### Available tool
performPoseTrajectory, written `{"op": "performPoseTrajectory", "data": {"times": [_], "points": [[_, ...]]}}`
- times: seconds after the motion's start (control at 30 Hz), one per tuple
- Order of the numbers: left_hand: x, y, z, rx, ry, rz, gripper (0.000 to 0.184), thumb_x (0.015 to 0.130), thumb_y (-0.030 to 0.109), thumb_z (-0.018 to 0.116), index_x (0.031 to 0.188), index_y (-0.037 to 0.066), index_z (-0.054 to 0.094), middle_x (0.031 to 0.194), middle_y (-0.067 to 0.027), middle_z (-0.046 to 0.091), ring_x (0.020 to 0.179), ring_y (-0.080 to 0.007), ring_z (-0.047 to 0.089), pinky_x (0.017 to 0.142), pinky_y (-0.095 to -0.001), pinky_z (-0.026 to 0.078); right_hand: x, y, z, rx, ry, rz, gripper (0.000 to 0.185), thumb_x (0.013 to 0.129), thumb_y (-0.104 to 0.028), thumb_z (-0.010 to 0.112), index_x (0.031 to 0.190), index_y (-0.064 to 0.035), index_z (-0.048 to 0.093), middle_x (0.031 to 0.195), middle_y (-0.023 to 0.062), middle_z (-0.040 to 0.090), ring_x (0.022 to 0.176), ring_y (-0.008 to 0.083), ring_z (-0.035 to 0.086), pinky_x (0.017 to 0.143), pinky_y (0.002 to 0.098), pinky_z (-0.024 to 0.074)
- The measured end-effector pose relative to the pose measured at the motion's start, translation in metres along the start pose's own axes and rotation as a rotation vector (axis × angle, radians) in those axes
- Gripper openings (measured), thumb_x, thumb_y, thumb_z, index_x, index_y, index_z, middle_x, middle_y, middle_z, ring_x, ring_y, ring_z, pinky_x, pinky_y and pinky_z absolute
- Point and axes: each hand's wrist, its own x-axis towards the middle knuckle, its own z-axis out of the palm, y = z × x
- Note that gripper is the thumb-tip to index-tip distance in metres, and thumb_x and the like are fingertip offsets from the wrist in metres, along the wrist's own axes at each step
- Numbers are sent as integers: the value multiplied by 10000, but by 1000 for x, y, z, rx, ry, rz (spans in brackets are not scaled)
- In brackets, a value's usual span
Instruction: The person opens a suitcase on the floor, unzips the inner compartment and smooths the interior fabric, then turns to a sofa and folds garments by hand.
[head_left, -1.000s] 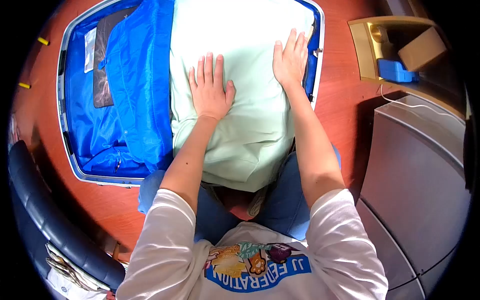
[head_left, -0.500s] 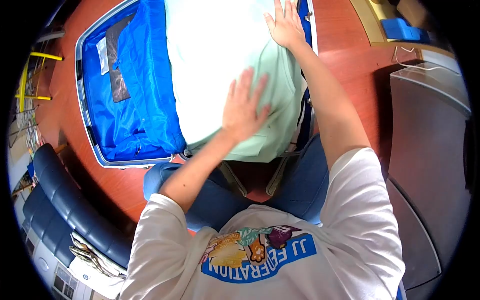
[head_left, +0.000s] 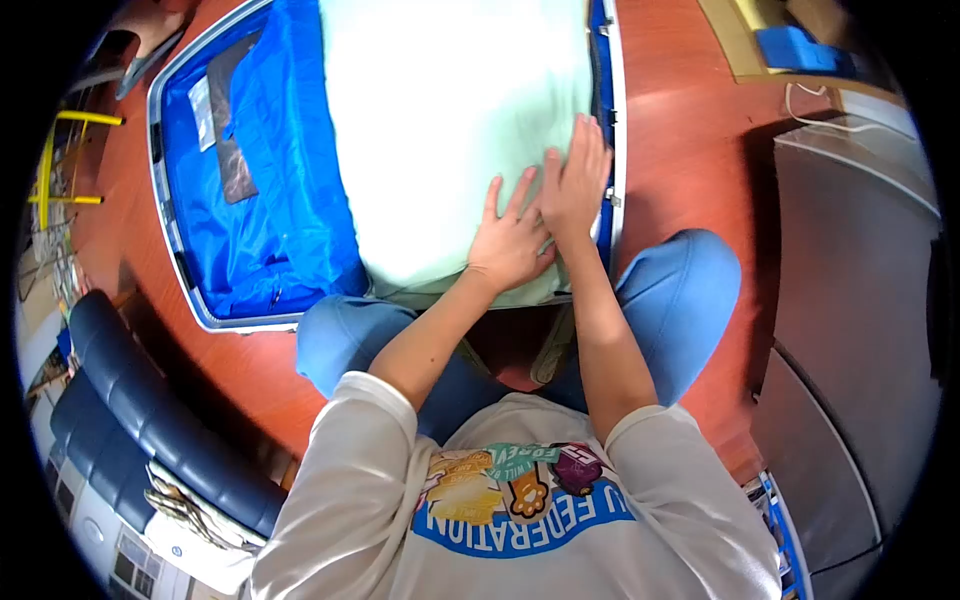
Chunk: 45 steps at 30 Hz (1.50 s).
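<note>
An open suitcase [head_left: 166, 225] lies on the reddish floor in front of my knees. Pale green fabric [head_left: 440, 120] fills its right half. My left hand [head_left: 510, 240] lies on the fabric near its lower right part, fingers spread. Beside and partly against it, my right hand [head_left: 577, 190] rests along the fabric's right edge with its fingers extended. Neither hand holds anything. Blue lining [head_left: 300, 180] covers the left half, with a dark flat item [head_left: 232, 160] and a small whitish packet [head_left: 201, 112] tucked in it.
A dark blue padded seat [head_left: 160, 410] stands at the left, near a yellow-framed object [head_left: 46, 165]. Another person's foot [head_left: 150, 50] shows at the top left. At the right are a grey cabinet-like unit [head_left: 850, 270], a white cable [head_left: 815, 118] and a blue object [head_left: 795, 48].
My right hand has come down from the upper part of the fabric to its right edge, near my left hand. My right knee has swung outward. A person's foot has appeared at top left.
</note>
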Motion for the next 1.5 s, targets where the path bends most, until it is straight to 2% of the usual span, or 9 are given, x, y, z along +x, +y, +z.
{"op": "performPoseTrajectory", "data": {"times": [0.27, 0.4, 0.57, 0.6, 0.7, 0.73, 0.87, 1.33, 1.5], "points": [[-2, -8, 21, -86, 190, 31, 537, 817, 448, 627, 1287, 190, 596, 1452, -77, 441, 1467, -300, 230, 1144, -639, 153, 1, 6, 13, 10, 20, 31, 570, 991, -261, 422, 1511, -54, 307, 1547, 197, 321, 1450, 330, 267, 1192, 501, 135], [-10, -6, 5, -110, 125, 37, 534, 825, 435, 620, 1296, 186, 588, 1483, -83, 415, 1468, -299, 227, 1151, -628, 143, 2, 13, 9, 59, -13, -33, 572, 1003, -284, 423, 1506, -37, 308, 1537, 220, 326, 1440, 361, 273, 1179, 519, 150], [-15, -14, -29, -285, 55, 133, 739, 845, 415, 619, 1470, 95, 389, 1549, -126, 326, 1478, -269, 212, 1205, -501, 134, -11, 17, -28, 131, -75, -165, 600, 1010, -322, 430, 1481, 29, 307, 1541, 253, 291, 1431, 400, 264, 1178, 490, 171], [-21, -24, -31, -345, 13, 178, 858, 831, 421, 647, 1512, 43, 288, 1563, -139, 303, 1480, -262, 216, 1215, -461, 138, -17, 14, -42, 68, -138, -219, 656, 983, -325, 508, 1475, 52, 295, 1553, 259, 253, 1432, 413, 254, 1182, 483, 179], [-49, -50, -61, -305, -25, 208, 910, 815, 430, 683, 1529, 55, 264, 1571, -178, 273, 1480, -318, 210, 1216, -494, 115, -30, -9, -79, -13, -363, -419, 756, 918, -327, 619, 1482, 47, 281, 1559, 265, 231, 1435, 424, 243, 1186, 477, 186], [-56, -49, -60, -263, -75, 211, 991, 788, 532, 686, 1519, 12, 264, 1573, -178, 268, 1484, -314, 199, 1214, -505, 115, -35, -9, -81, -24, -458, -511, 971, 787, -411, 754, 1497, 27, 258, 1574, 247, 203, 1457, 416, 197, 1194, 488, 172], [-63, -38, -37, 3, -140, 301, 1119, 720, 670, 658, 1493, -48, 284, 1565, -177, 284, 1491, -297, 175, 1209, -524, 120, -61, -15, -80, -219, -704, -622, 1256, 576, -535, 848, 1524, -13, 211, 1598, 197, 160, 1491, 375, 116, 1203, 520, 137], [-56, -47, 20, 358, -217, 385, 989, 754, 561, 675, 1480, -20, 340, 1559, -165, 313, 1470, -279, 226, 1197, -516, 181, -78, 15, -30, -349, -616, -578, 1255, 470, -402, 911, 1490, -65, 262, 1599, 151, 186, 1481, 355, 173, 1185, 570, 200], [-62, -48, 34, 366, -44, 359, 960, 763, 518, 699, 1477, -17, 344, 1553, -166, 318, 1465, -286, 238, 1196, -518, 182, -81, 19, -31, -301, -537, -605, 1245, 476, -404, 899, 1490, -58, 265, 1595, 150, 200, 1479, 345, 186, 1183, 568, 203]]}}
